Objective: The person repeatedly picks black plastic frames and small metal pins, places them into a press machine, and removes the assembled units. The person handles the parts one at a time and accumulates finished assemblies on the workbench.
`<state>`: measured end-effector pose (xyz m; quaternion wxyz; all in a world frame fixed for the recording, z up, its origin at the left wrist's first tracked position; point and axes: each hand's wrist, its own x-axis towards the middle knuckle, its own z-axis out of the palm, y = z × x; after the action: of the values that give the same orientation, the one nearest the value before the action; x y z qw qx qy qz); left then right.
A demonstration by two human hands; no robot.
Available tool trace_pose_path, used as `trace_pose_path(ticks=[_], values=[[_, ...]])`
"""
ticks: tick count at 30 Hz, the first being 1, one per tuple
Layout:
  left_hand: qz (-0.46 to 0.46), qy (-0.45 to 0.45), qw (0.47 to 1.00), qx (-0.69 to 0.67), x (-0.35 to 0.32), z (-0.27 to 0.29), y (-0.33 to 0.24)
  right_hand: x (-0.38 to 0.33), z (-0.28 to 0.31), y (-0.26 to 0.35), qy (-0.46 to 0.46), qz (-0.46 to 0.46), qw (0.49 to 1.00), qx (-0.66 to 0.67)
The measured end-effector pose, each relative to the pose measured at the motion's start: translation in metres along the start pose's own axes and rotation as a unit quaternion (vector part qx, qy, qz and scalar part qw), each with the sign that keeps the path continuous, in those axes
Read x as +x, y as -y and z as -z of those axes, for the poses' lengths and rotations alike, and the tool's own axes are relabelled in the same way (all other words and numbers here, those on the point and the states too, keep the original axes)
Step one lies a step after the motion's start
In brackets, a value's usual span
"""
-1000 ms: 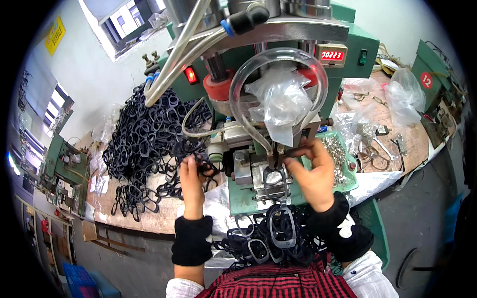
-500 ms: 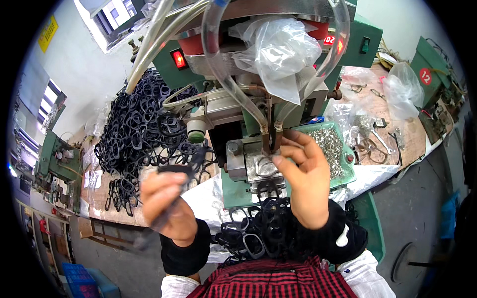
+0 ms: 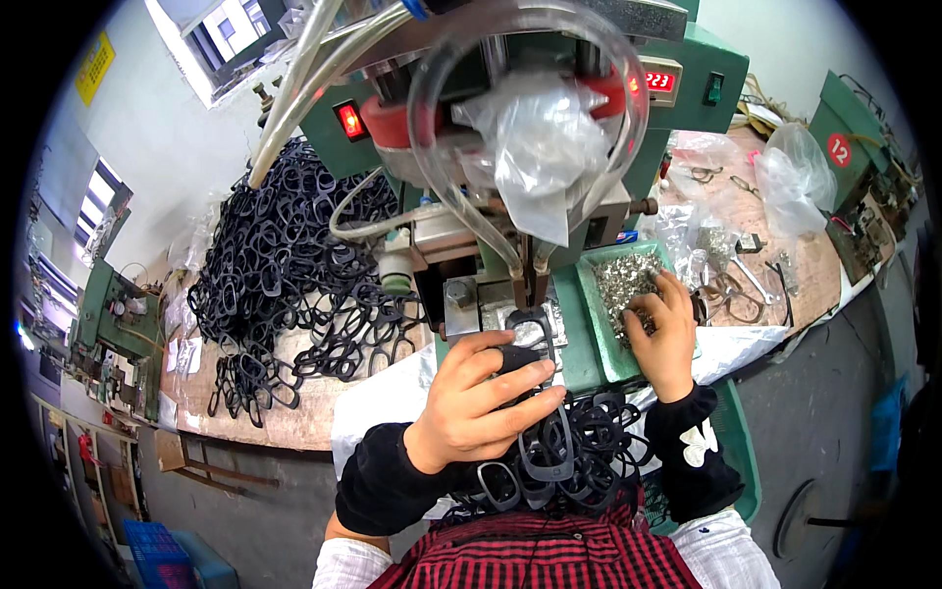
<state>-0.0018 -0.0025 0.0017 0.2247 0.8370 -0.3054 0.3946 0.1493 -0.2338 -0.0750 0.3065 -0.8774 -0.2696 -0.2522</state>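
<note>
Entry, head view. Left hand [image 3: 481, 407]: half a second ago raised off to the left with a dark frame piece; now brought in to the middle, fingers closed on a black plastic eyeglass front [image 3: 535, 339] held up at the base of the green bench press machine [image 3: 510, 226], its upper loop just beneath the machine's head. Judged: the piece is being presented to the machine for seating. Right hand [image 3: 662, 334]: earlier up at the machine beside the work point; now moved right, fingers curled down into the shallow green tray of small silver metal parts [image 3: 599, 329]; whether it has pinched a part cannot be told. The hands are apart, the tray's left wall between them. Lap heap of black frame fronts [image 3: 569, 456]: directly below both hands. Large pile of black frame fronts [image 3: 285, 265]: on the wooden tabletop [image 3: 294, 417], well left. Crumpled clear plastic bag [image 3: 535, 157]: hanging on the machine above.
</note>
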Motion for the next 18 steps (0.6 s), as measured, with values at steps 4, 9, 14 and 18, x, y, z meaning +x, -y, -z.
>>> trace_pose_path(ticks=[4, 9, 14, 18], values=[[0.021, -0.009, 1.0, -0.01, -0.003, -0.001, -0.001, 0.031, -0.001, 0.009, 0.083, 0.221, 0.971, -0.034], [0.077, -0.039, 0.996, 0.037, -0.029, 0.002, -0.03, 0.033, -0.004, 0.005, -0.02, 0.097, 0.995, 0.009], [0.198, -0.13, 0.942, 0.237, -0.049, 0.069, -0.03, 0.016, 0.007, 0.005, 0.007, -0.159, 0.978, 0.133], [0.351, -0.188, 0.878, 0.265, -0.045, 0.093, 0.039, 0.011, 0.003, 0.008, -0.028, -0.105, 0.987, 0.12]])
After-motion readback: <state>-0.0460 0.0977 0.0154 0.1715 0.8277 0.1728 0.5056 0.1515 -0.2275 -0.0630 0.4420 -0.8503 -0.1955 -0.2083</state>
